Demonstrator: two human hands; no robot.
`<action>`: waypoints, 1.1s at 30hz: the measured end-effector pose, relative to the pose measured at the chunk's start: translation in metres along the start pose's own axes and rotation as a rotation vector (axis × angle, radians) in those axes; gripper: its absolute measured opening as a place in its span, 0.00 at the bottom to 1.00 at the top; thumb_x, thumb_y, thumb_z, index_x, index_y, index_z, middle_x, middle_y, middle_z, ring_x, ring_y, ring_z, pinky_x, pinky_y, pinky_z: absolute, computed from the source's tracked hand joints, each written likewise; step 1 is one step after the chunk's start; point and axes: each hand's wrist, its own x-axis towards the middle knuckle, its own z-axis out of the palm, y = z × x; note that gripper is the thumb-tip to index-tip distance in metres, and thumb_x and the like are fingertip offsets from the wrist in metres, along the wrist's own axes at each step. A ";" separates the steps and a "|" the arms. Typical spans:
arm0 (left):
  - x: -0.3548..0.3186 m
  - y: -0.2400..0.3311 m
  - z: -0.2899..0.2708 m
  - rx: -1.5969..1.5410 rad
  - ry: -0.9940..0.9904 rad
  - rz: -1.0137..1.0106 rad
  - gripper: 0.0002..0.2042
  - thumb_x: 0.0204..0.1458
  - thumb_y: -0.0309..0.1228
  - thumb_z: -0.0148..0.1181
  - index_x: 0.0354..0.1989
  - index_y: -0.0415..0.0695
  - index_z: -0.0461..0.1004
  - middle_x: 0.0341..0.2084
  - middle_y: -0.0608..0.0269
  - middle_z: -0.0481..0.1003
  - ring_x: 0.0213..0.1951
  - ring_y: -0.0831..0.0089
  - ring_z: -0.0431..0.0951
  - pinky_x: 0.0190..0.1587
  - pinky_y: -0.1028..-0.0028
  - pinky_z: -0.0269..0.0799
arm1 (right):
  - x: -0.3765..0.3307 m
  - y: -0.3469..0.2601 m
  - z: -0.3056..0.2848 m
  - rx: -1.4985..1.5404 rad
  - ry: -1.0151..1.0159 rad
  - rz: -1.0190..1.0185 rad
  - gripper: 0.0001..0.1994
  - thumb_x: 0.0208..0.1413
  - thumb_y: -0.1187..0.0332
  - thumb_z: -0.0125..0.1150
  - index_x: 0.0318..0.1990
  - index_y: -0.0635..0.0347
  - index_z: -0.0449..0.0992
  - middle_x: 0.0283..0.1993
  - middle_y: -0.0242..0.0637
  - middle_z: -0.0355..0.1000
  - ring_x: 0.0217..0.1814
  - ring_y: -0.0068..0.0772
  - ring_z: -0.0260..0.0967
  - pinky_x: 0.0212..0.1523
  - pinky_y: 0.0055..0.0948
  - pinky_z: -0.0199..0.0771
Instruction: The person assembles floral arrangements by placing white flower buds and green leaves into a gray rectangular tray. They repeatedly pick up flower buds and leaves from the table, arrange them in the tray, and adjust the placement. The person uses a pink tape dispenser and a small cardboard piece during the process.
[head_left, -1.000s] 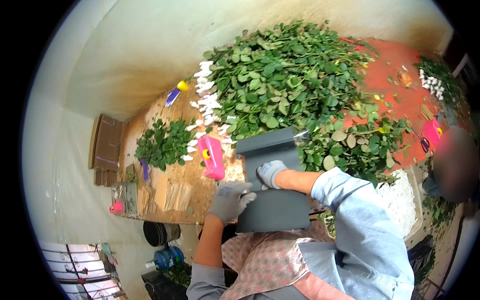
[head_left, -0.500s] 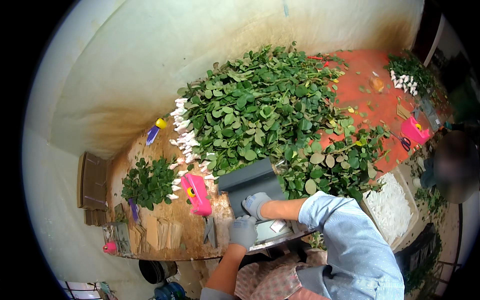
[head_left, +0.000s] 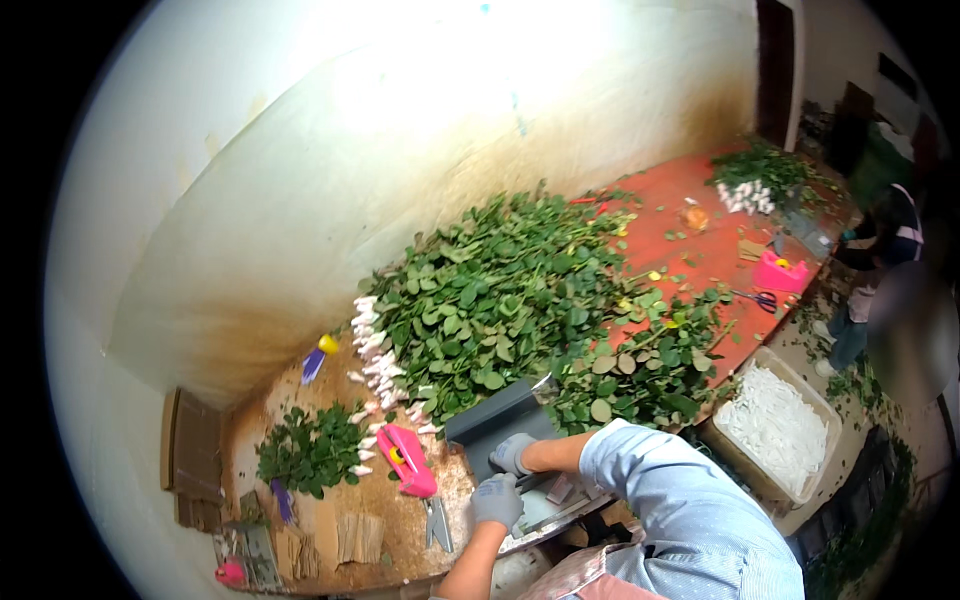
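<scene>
Setting: Long worn surface (head_left: 700, 240) against a stained pale wall, reddish at the far right, brown and scuffed at the near left.
Greenery: big heap of leafy stems (head_left: 510, 300) across the middle; a smaller bunch (head_left: 310, 450) lies apart at the near left.
Buds: row of white-wrapped flower heads (head_left: 372, 350) along the heap's left edge.
Hands: both gloved in grey. Right hand (head_left: 512, 452) rests curled on the near edge of a grey folded sheet (head_left: 495, 420); left hand (head_left: 497, 500) lies just below it, fingers bent over the same sheet's lower part. Whether either truly grips cannot be told.
Sheet: at the near middle, touching the heap's edge, just in front of the person.
Tools: pink tool (head_left: 408, 460) and grey scissors (head_left: 438, 520) just left of the hands.
Bin: tub of white scraps (head_left: 780, 425) on the floor at right.
Risk: judged from the crowding, shifting the sheet could drag loose stems off the edge, or nudge the scissors toward the gloved fingers.
Others: another person stands at the far right.
</scene>
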 end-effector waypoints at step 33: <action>-0.002 0.010 0.004 -0.007 0.101 0.004 0.08 0.54 0.34 0.61 0.38 0.46 0.79 0.38 0.51 0.80 0.45 0.53 0.82 0.46 0.55 0.75 | 0.017 0.026 0.014 0.021 -0.026 -0.042 0.21 0.56 0.51 0.60 0.52 0.51 0.82 0.54 0.50 0.79 0.59 0.51 0.75 0.57 0.44 0.76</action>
